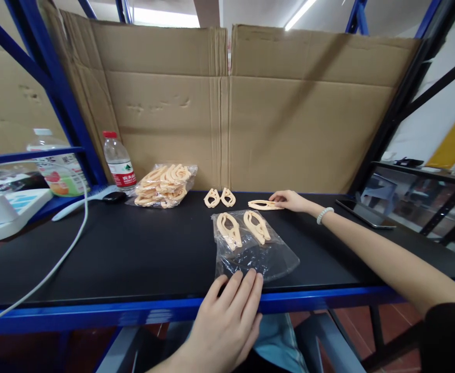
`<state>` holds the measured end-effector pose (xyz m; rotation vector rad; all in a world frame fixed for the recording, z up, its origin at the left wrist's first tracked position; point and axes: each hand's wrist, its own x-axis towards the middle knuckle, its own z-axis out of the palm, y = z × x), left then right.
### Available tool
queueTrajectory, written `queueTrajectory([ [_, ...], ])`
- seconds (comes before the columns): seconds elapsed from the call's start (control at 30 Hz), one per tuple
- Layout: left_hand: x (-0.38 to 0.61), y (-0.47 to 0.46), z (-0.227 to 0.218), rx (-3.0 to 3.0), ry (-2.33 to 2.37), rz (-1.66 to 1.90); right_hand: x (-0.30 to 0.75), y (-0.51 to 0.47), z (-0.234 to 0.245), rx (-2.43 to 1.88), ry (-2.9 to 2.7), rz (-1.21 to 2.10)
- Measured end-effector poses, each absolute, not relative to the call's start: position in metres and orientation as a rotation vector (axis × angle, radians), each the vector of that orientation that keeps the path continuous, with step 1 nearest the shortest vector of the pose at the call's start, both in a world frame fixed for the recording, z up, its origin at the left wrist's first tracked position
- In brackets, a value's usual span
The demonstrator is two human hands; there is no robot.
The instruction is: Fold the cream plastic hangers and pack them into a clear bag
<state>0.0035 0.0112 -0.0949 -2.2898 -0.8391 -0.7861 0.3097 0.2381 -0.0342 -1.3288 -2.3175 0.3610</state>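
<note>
My right hand (289, 200) reaches to the back of the table, its fingers closed on the right end of a beige plastic folding hanger (260, 205) that lies flat. Nearer to me lies a clear plastic bag (278, 259), with two more folded hangers, a left one (229, 231) and a right one (257, 227), on or inside it; I cannot tell which. At the bag's near edge my left hand (231, 316) rests with its fingers stretched out, touching the film. Behind the bag, two smaller-looking beige pieces (212, 198) stand side by side.
A clear bag packed with beige hangers (163, 185) sits at back left, beside a red-capped water bottle (119, 163). A white cable (74, 241) crosses the left side. A dark tablet-like device (363, 213) lies at right. Cardboard panels (165, 114) wall the black table's (134, 259) back.
</note>
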Motion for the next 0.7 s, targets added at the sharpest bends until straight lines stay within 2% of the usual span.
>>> queueTrajectory([
  [0.33, 0.003, 0.012, -0.094, -2.305, -0.836, -0.785, 0.308, 0.227, -0.037, -1.307, -2.250, 0.153],
  [0.57, 0.003, 0.010, -0.093, -2.310, -0.846, -0.787, 0.304, 0.186, -0.036, -1.135, -2.445, -0.130],
  [0.7, 0.003, 0.010, -0.093, -2.320, -0.849, -0.784, 0.303, 0.147, -0.029, -1.202, -2.581, -0.252],
])
